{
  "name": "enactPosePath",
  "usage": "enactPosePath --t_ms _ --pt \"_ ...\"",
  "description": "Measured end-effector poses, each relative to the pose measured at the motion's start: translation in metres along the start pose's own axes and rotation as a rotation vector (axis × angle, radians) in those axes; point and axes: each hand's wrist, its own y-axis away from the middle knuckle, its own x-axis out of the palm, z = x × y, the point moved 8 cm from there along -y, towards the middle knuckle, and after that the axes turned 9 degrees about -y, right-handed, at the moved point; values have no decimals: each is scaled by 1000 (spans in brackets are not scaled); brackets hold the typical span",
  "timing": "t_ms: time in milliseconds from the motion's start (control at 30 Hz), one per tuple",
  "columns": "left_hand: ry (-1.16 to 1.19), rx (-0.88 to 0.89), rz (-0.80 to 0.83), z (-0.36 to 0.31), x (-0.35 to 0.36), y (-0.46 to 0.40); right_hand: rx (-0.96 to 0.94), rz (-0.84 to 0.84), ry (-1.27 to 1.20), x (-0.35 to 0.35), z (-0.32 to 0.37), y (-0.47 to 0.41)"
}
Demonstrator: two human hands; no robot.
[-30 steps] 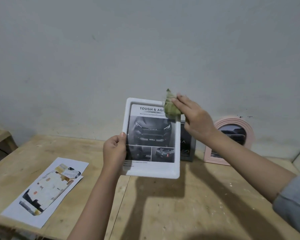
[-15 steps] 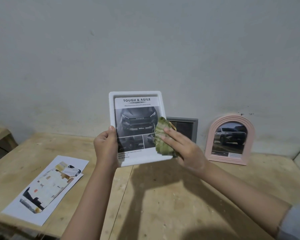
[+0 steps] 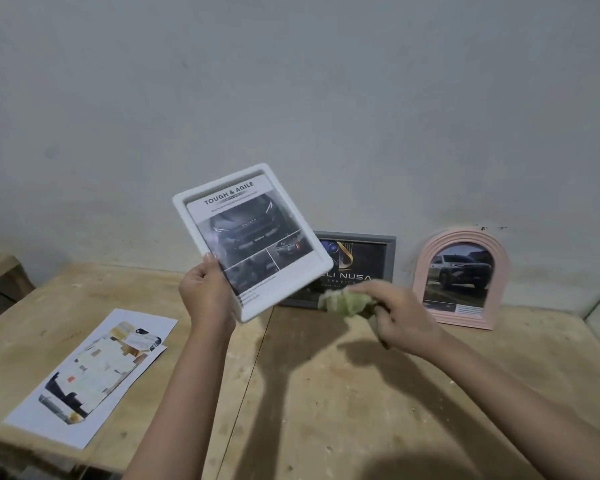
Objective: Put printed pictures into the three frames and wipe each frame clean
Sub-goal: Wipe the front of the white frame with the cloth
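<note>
White frame point(image 3: 253, 237) is up off the bench, tilted with its top leaning toward 11 o'clock, car print reading "TOUGH & AGILE" loaded and facing the camera. Left hand point(image 3: 207, 292) has it by the lower-left edge: grip closed around that edge, thumb on the front face, fingers wrapped behind. Right hand point(image 3: 400, 318) sits at 4 o'clock from the frame, clear of it, grip bunched around a green cloth point(image 3: 345, 303); cloth is motion-blurred, not touching the frame.

Behind, at 3 o'clock from the white frame: grey frame point(image 3: 368, 261) standing against the wall point(image 3: 291, 81), dark print with gold lettering inside, left part hidden by the white frame and its lower edge by the cloth. Further out at 3 o'clock, pink arched frame point(image 3: 461, 278) upright against the wall, holds a car photo.

At 8 o'clock on the bench point(image 3: 326, 393): cut-up printed sheets point(image 3: 90, 372) lying flat near the left front edge, well apart from both hands.
</note>
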Motion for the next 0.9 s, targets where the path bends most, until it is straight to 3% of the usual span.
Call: enactPosePath --t_ms 100,200,333,433,600,900 --pt "23 -56 96 9 12 4 66 -416 -2 -37 3 -1" --pt "-5 -91 191 20 22 15 62 -575 85 -46 5 -4" --pt "10 -97 308 25 38 38 148 -393 117 -17 -11 -17" --pt "34 -58 309 25 44 52 269 -234 105 13 -28 -11" --pt "103 -70 217 32 39 56 295 -290 -7 33 -17 12" --pt "146 -36 108 39 26 51 266 -223 -210 69 26 32"
